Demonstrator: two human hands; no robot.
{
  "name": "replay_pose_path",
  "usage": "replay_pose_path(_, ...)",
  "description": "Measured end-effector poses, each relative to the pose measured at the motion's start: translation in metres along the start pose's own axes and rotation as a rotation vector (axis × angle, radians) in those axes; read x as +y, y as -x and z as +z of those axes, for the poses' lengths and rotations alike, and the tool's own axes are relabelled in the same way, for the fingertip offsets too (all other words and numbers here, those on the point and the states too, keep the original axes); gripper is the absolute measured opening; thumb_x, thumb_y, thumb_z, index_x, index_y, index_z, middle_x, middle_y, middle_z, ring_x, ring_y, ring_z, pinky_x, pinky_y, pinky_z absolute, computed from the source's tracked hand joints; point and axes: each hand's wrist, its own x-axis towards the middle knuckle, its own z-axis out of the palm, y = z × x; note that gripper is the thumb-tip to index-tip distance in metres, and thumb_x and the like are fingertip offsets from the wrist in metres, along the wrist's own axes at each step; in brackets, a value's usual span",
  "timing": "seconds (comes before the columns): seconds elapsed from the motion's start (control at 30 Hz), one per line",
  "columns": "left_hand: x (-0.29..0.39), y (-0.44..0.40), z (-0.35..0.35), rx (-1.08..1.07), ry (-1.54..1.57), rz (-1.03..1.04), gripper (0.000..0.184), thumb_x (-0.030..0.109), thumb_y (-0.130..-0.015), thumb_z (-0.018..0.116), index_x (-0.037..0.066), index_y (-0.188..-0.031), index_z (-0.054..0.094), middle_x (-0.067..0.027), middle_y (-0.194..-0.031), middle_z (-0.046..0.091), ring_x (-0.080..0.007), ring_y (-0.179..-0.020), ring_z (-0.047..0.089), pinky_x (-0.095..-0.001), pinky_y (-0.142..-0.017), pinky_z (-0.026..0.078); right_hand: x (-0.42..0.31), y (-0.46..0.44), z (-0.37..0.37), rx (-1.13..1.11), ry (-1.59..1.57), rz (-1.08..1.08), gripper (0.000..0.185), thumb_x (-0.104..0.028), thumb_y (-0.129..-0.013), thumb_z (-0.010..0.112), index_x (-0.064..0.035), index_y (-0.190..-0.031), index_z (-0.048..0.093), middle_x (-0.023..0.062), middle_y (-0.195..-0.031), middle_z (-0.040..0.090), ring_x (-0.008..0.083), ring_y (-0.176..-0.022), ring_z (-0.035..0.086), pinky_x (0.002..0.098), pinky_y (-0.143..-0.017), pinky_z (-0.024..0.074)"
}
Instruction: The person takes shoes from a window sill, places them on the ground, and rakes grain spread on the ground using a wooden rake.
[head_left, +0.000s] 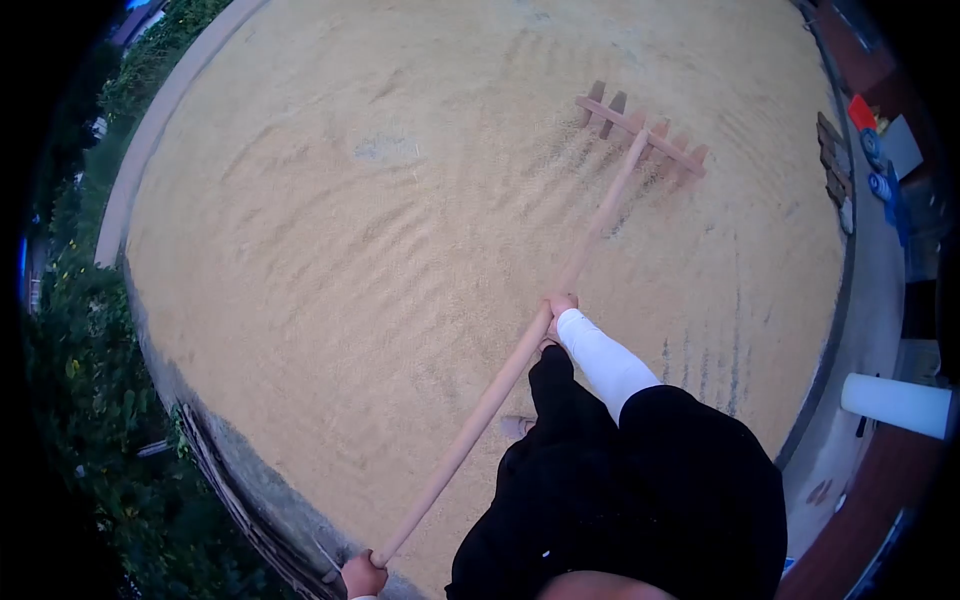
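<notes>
Dark clothing [650,480] is nearest the cam, filling bottom ctr-right of frame. L hand [364,577], bottom left, is wrapped round the butt of a wooden rake [460,440]; R hand [563,303], nr ctr, w/ white sleeve [605,360], is clamped on same handle approx midway, fingers partly hidden. Rake runs diag. from bottom left to upper right of ctr, where the rake head [640,135] sits on the tan grainy layer [300,300], teeth [597,91] broad & flat, some a bit blurred. Handling, my guess: stiff, not fragile, moderate wt but head-heavy given the long shaft; bare wood looks smooth, prob. not very slippery. Best hold: one hand at butt, other about mid-shaft, as now. Surface: layer looks loose, prob. light & easily shifted, combed into ridges left of ctr, w/ grey patch [385,148] upper left of ctr & dark streaks lower right. One foot [517,427] shows just beside the shaft. Round it: pale low curb [150,150] upper left, greenery [100,430] down left edge, sticks [235,495] lower left; right edge has a paved strip [835,400] w/ white cylinder [897,405], red item [861,112], blue items nearby [880,187], too small to ID.
</notes>
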Motion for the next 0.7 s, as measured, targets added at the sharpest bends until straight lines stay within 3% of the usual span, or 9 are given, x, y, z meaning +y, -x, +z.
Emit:
replay_pose_path(0.13,0.216,-0.147,-0.064,0.169,0.224,0.479,0.021,0.016,-0.062,0.059,0.005,-0.078,0.051,-0.0156,-0.061,0.056,-0.0320,-0.057,0.056,-0.0411,-0.051,0.044,-0.116,-0.039,0.017,-0.059,0.102,-0.100,0.017,0.003,-0.067,0.050,0.0033,-0.082,0.042,0.0127,-0.065,0.049,0.0211,-0.050,0.051,0.0331,-0.042,0.0442)
replay_pose_path(0.2,0.334,-0.190,-0.093,0.192,0.314,0.644,0.024,0.016,-0.062,0.061,0.001,-0.078,0.050,-0.0175,-0.062,0.056,-0.0331,-0.058,0.056,-0.0418,-0.054,0.045,-0.165,-0.044,0.010,-0.082,0.165,-0.179,0.012,0.000,-0.070,0.049,0.0031,-0.079,0.042,0.0111,-0.062,0.048,0.0201,-0.050,0.050,0.0323,-0.043,0.0444)
replay_pose_path(0.23,0.388,-0.200,-0.108,0.146,0.301,0.627,0.024,0.016,-0.063,0.059,0.002,-0.080,0.050,-0.0179,-0.067,0.057,-0.0342,-0.063,0.056,-0.0424,-0.057,0.045,-0.190,-0.038,0.005,-0.124,0.181,-0.188,0.010,-0.003,-0.072,0.048,0.0027,-0.078,0.042,0.0107,-0.062,0.048,0.0198,-0.050,0.050,0.0321,-0.044,0.0446)
replay_pose_path(0.27,0.436,-0.209,-0.112,0.248,0.320,0.653,0.020,0.011,-0.063,0.056,0.002,-0.080,0.050,-0.0177,-0.069,0.057,-0.0343,-0.064,0.057,-0.0426,-0.058,0.045,-0.214,-0.049,-0.005,-0.163,0.163,-0.189,0.011,-0.005,-0.073,0.048,0.0020,-0.078,0.042,0.0101,-0.062,0.048,0.0194,-0.051,0.050,0.0319,-0.045,0.0449)
replay_pose_path(0.3,0.471,-0.205,-0.131,0.148,0.378,0.694,0.019,0.007,-0.063,0.053,0.001,-0.081,0.050,-0.0184,-0.071,0.058,-0.0349,-0.066,0.057,-0.0432,-0.059,0.045,-0.231,-0.058,-0.016,-0.201,0.159,-0.186,0.011,-0.008,-0.074,0.048,0.0013,-0.077,0.042,0.0095,-0.062,0.048,0.0191,-0.052,0.050,0.0317,-0.046,0.0453)
replay_pose_path(0.37,0.505,-0.194,-0.150,0.125,0.459,0.741,0.019,0.006,-0.063,0.052,0.001,-0.082,0.050,-0.0193,-0.072,0.058,-0.0351,-0.068,0.057,-0.0433,-0.061,0.045,-0.257,-0.031,-0.028,-0.175,0.224,-0.195,0.012,-0.009,-0.074,0.048,0.0012,-0.078,0.043,0.0092,-0.063,0.048,0.0189,-0.053,0.050,0.0312,-0.047,0.0456)
replay_pose_path(0.5,0.450,-0.180,-0.142,0.111,0.434,0.706,0.019,0.005,-0.064,0.051,0.001,-0.082,0.049,-0.0194,-0.072,0.058,-0.0355,-0.068,0.057,-0.0432,-0.060,0.045,-0.242,-0.013,-0.028,-0.182,0.543,-0.170,0.021,-0.011,-0.073,0.052,0.0021,-0.088,0.044,0.0116,-0.075,0.053,0.0226,-0.064,0.056,0.0362,-0.053,0.0511)
replay_pose_path(0.6,0.333,-0.163,-0.095,0.163,0.311,0.627,0.023,0.005,-0.064,0.050,0.004,-0.086,0.047,-0.0189,-0.067,0.056,-0.0348,-0.063,0.056,-0.0440,-0.056,0.043,-0.181,0.020,-0.014,-0.172,0.830,-0.009,0.033,-0.012,-0.071,0.056,0.0032,-0.097,0.043,0.0155,-0.087,0.053,0.0269,-0.075,0.058,0.0437,-0.058,0.0525)
replay_pose_path(0.7,0.187,-0.099,-0.071,0.081,0.269,0.485,0.028,0.010,-0.062,0.056,0.008,-0.089,0.048,-0.0177,-0.069,0.056,-0.0345,-0.066,0.055,-0.0422,-0.058,0.043,-0.117,0.041,-0.019,-0.168,0.820,0.021,0.035,-0.011,-0.071,0.057,0.0038,-0.099,0.041,0.0162,-0.091,0.052,0.0269,-0.074,0.057,0.0435,-0.059,0.0523)
